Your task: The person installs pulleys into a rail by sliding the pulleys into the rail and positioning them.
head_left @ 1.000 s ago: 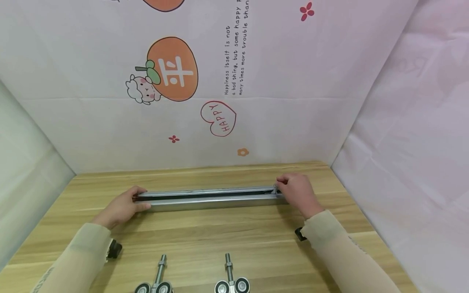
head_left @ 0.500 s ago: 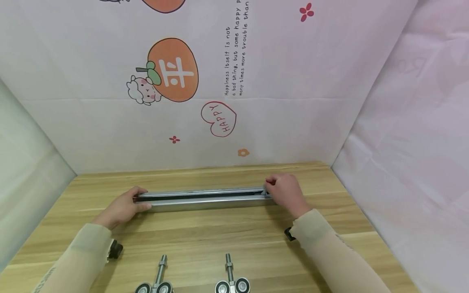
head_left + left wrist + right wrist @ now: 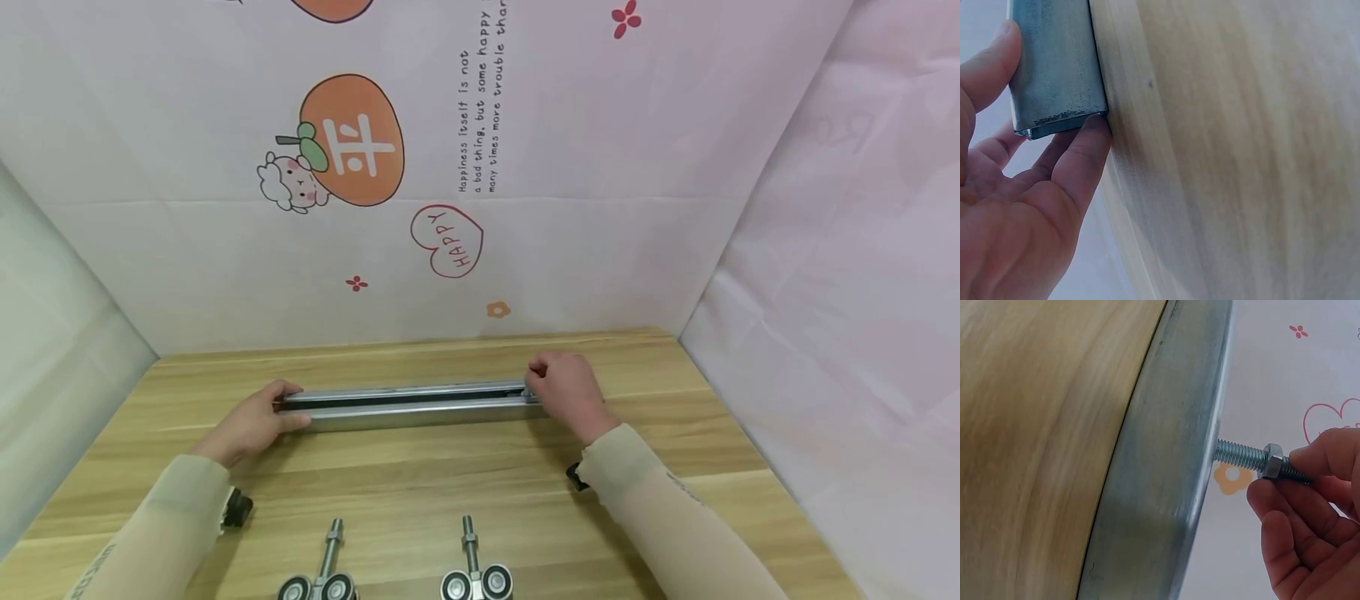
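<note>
A long slotted metal track (image 3: 420, 416) lies across the wooden table, its slot facing up. My left hand (image 3: 247, 423) grips its left end, thumb on the near side and fingers around the end; the left wrist view shows a finger against the lower edge of the track (image 3: 1057, 69). Toward the other end, my right hand (image 3: 567, 392) pinches the tip of a threaded bolt (image 3: 1241, 455) between thumb and fingers. The bolt stands up out of the slot and carries a hex nut (image 3: 1272, 460) right by the fingertips. Its lower end is hidden inside the track.
Two roller trolleys, a left one (image 3: 327, 560) and a right one (image 3: 472, 560), each with a threaded bolt and wheels, lie at the table's near edge, cut off by the frame. A printed white cloth (image 3: 570, 250) rises behind the wooden table (image 3: 420, 475), with more cloth at both sides.
My right hand has slid left along the track, carrying the bolt with it through the slot. The left hand and the track have stayed in place.
</note>
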Available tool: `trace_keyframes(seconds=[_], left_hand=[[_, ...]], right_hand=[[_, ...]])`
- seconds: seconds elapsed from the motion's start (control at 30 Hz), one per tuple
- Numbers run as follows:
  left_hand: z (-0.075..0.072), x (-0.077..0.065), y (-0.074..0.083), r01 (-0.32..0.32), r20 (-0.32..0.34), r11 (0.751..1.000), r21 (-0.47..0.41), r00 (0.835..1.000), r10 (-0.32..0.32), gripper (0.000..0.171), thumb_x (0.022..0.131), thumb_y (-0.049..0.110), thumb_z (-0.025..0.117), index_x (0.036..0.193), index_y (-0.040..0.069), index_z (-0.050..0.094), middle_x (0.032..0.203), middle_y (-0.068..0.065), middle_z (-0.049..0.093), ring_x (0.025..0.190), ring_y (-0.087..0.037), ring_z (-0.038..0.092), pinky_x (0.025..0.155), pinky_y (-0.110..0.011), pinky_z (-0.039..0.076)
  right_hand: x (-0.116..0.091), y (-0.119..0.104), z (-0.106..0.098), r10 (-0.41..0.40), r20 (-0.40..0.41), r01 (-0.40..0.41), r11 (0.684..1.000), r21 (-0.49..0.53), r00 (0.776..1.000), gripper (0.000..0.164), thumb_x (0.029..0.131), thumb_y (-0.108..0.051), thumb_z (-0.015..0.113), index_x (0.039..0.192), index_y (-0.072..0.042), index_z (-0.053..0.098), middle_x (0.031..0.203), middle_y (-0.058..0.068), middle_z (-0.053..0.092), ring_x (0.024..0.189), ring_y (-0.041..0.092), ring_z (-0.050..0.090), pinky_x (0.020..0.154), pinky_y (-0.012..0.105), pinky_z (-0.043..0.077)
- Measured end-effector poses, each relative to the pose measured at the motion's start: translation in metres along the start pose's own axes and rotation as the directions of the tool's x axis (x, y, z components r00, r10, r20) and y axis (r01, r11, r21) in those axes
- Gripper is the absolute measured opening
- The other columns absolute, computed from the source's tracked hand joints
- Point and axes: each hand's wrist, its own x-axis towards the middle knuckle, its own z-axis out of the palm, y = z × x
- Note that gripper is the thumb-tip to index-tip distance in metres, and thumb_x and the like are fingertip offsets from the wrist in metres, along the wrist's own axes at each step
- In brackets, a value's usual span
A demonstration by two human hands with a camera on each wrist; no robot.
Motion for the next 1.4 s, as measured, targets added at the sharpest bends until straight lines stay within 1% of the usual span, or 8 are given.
trace_keyframes(seconds=[0.1, 0.27, 0.53, 0.67, 0.9, 1.2, 1.3, 1.4], left_hand=[[0.0, -0.001, 0.0, -0.001, 0.0, 1.0, 0.0, 1.0, 0.001, 0.063, 0.097, 0.033, 0.068, 0.141, -0.003, 0.043, 0.135, -0.031, 0.048, 0.118, -0.044, 0.051, 0.09, -0.055, 0.044], [0.0, -0.002, 0.0, -0.001, 0.0, 1.0, -0.009, 1.0, 0.001, 0.062, 0.097, 0.032, 0.068, 0.141, -0.004, 0.043, 0.135, -0.031, 0.048, 0.117, -0.044, 0.05, 0.091, -0.056, 0.043], [0.001, -0.002, 0.0, 0.006, 0.002, 1.0, -0.029, 1.0, -0.006, 0.061, 0.097, 0.03, 0.068, 0.141, -0.004, 0.042, 0.135, -0.03, 0.049, 0.116, -0.041, 0.052, 0.09, -0.054, 0.043], [0.0, -0.003, 0.001, 0.001, 0.003, 1.0, -0.029, 1.0, -0.001, 0.062, 0.097, 0.032, 0.068, 0.141, -0.004, 0.042, 0.134, -0.03, 0.049, 0.115, -0.041, 0.052, 0.09, -0.054, 0.043], [0.0, -0.004, 0.002, -0.003, 0.004, 1.0, -0.029, 1.0, 0.003, 0.063, 0.097, 0.031, 0.068, 0.141, -0.005, 0.041, 0.134, -0.031, 0.049, 0.114, -0.041, 0.052, 0.087, -0.053, 0.045], [0.001, -0.003, 0.001, -0.001, 0.002, 0.999, -0.035, 1.0, 0.001, 0.062, 0.097, 0.03, 0.067, 0.141, -0.005, 0.041, 0.134, -0.03, 0.049, 0.114, -0.041, 0.053, 0.086, -0.05, 0.045], [0.0, -0.002, 0.001, -0.002, 0.002, 1.0, -0.026, 1.0, 0.002, 0.062, 0.097, 0.031, 0.067, 0.141, -0.005, 0.041, 0.134, -0.03, 0.049, 0.114, -0.041, 0.053, 0.087, -0.051, 0.045], [0.001, -0.003, 0.002, 0.001, 0.0, 1.0, -0.024, 1.0, -0.001, 0.062, 0.097, 0.031, 0.068, 0.142, -0.004, 0.042, 0.135, -0.03, 0.049, 0.116, -0.042, 0.052, 0.089, -0.054, 0.044]], right_hand=[[0.001, -0.004, 0.001, 0.014, 0.009, -0.014, 1.0, -0.004, 1.0, 0.023, 0.095, -0.018, 0.062, 0.109, -0.004, 0.074, 0.105, 0.009, 0.073, 0.095, 0.024, 0.067, 0.082, 0.041, 0.054], [0.003, -0.01, 0.004, 0.015, 0.014, -0.015, 1.0, 0.009, 1.0, 0.021, 0.095, -0.018, 0.063, 0.108, -0.005, 0.074, 0.102, 0.007, 0.073, 0.094, 0.023, 0.067, 0.081, 0.04, 0.053], [0.004, -0.023, 0.013, 0.011, 0.014, -0.011, 0.999, 0.041, 1.0, 0.022, 0.095, -0.016, 0.062, 0.111, -0.004, 0.073, 0.104, 0.009, 0.072, 0.094, 0.023, 0.066, 0.082, 0.041, 0.053], [0.005, -0.027, 0.015, 0.016, 0.019, -0.017, 0.999, 0.052, 1.0, 0.023, 0.095, -0.015, 0.061, 0.112, -0.004, 0.072, 0.105, 0.009, 0.072, 0.094, 0.022, 0.065, 0.082, 0.04, 0.053], [0.007, -0.035, 0.017, 0.027, 0.033, -0.029, 0.999, 0.037, 0.999, 0.023, 0.095, -0.017, 0.062, 0.113, -0.006, 0.072, 0.106, 0.008, 0.071, 0.098, 0.023, 0.065, 0.084, 0.04, 0.052], [0.009, -0.043, 0.02, 0.016, 0.056, -0.019, 0.999, 0.042, 0.998, 0.021, 0.096, -0.017, 0.063, 0.111, -0.006, 0.072, 0.104, 0.006, 0.071, 0.095, 0.021, 0.065, 0.083, 0.039, 0.053], [0.01, -0.046, 0.022, 0.022, 0.064, -0.025, 0.999, 0.048, 0.998, 0.021, 0.096, -0.017, 0.063, 0.112, -0.006, 0.072, 0.105, 0.006, 0.071, 0.095, 0.021, 0.065, 0.082, 0.039, 0.053], [0.011, -0.05, 0.024, 0.011, 0.065, -0.015, 0.998, 0.055, 0.998, 0.02, 0.096, -0.017, 0.063, 0.111, -0.006, 0.072, 0.104, 0.006, 0.071, 0.093, 0.02, 0.065, 0.08, 0.039, 0.053]])
